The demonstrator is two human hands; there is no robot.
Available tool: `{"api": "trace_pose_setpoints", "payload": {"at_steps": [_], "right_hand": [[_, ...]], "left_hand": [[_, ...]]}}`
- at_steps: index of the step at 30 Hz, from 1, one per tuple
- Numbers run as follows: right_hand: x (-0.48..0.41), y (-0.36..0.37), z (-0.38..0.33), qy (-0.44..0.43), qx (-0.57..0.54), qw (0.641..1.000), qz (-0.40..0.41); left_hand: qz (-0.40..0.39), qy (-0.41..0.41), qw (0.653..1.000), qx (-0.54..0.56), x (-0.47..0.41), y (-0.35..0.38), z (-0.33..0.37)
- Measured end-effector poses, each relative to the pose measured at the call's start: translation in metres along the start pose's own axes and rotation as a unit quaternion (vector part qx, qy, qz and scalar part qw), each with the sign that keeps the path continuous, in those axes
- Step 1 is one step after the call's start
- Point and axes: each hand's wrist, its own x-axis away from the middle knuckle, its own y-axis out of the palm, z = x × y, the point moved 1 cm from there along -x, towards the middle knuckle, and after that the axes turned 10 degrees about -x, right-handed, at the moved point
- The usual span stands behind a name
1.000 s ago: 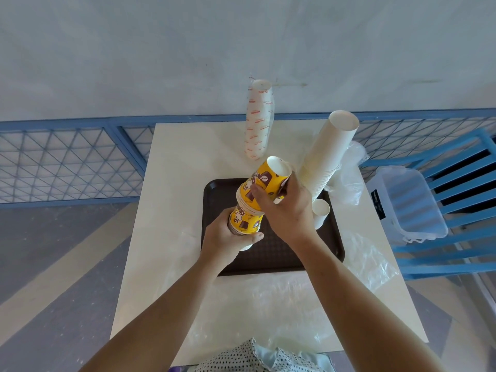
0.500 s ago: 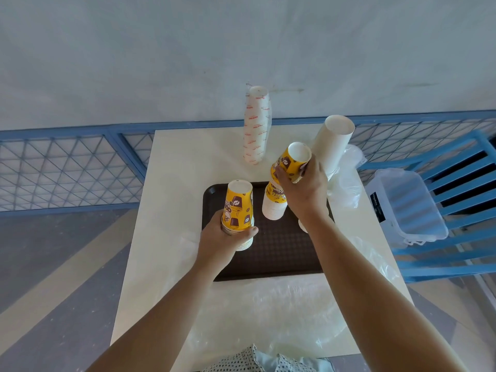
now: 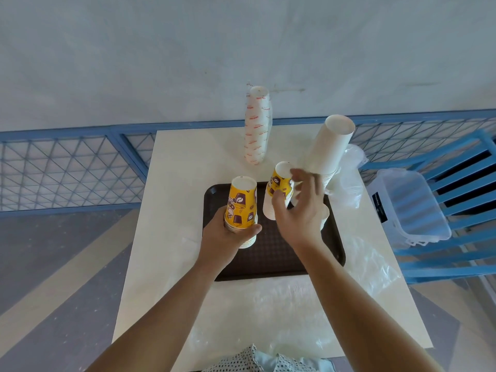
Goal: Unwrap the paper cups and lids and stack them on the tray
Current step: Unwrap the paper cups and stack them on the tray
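I use the dark brown plastic tray (image 3: 271, 264) on the pale square table (image 3: 174, 183) as my marker.

Far to the left of the tray I see a blue metal fence with a criss-cross grid (image 3: 67, 170).

At the tray's left edge, my left hand (image 3: 225, 234) has its fingers wrapped around the low part of a short stack of yellow paper cups with brown coffee pictures (image 3: 241, 205). The cups stand upside down. White rims peek out below my fingers, and the stack seems to rest on the tray.

Behind the tray, near the far edge of the table, stands a tall stack of white cups with red print, still in clear wrap (image 3: 257, 127).

On the far middle of the tray stands a second upside-down stack — a yellow printed cup on top of plain white cups (image 3: 276, 194). My right hand (image 3: 300, 210) is just in front of it with the fingers spread and loose, gripping nothing. I cannot tell if a fingertip touches the top cup.

At the tray's far right corner, a tall stack of plain white paper cups (image 3: 330, 149) leans to the right. Crumpled clear plastic wrap (image 3: 351, 178) lies just beside it, and more clear wrap (image 3: 370, 267) lies on the table to the right of the tray.

Further right — off the table — a clear plastic box (image 3: 410, 208) sits on a blue slatted chair (image 3: 461, 162).
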Motion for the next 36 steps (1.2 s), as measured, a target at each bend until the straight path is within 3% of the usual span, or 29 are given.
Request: {"api": "trace_pose_setpoints", "payload": {"at_steps": [3, 5, 16, 23, 30, 36], "right_hand": [[0.019, 0.01, -0.02, 0.013, -0.012, 0.99, -0.137], [0.024, 0.021, -0.018, 0.048, 0.02, 0.981, -0.184], [0.014, 0.02, -0.016, 0.076, -0.006, 0.977, -0.201], [0.008, 0.016, -0.027, 0.093, -0.042, 0.984, -0.144], [-0.022, -0.005, -0.044, 0.106, -0.141, 0.984, -0.028], [-0.056, -0.019, -0.023, 0.077, -0.064, 0.994, 0.04]], "left_hand": [[-0.008, -0.002, 1.0, 0.009, -0.001, 0.005, 0.002], [-0.007, 0.01, 1.0, -0.003, -0.003, 0.008, 0.005], [-0.013, 0.051, 0.998, -0.034, 0.003, -0.001, 0.009], [0.007, 0.061, 0.998, -0.014, 0.01, 0.0, 0.0], [0.003, 0.055, 0.998, -0.004, 0.013, 0.0, -0.002], [0.014, 0.052, 0.999, -0.008, 0.012, -0.001, -0.003]]}}
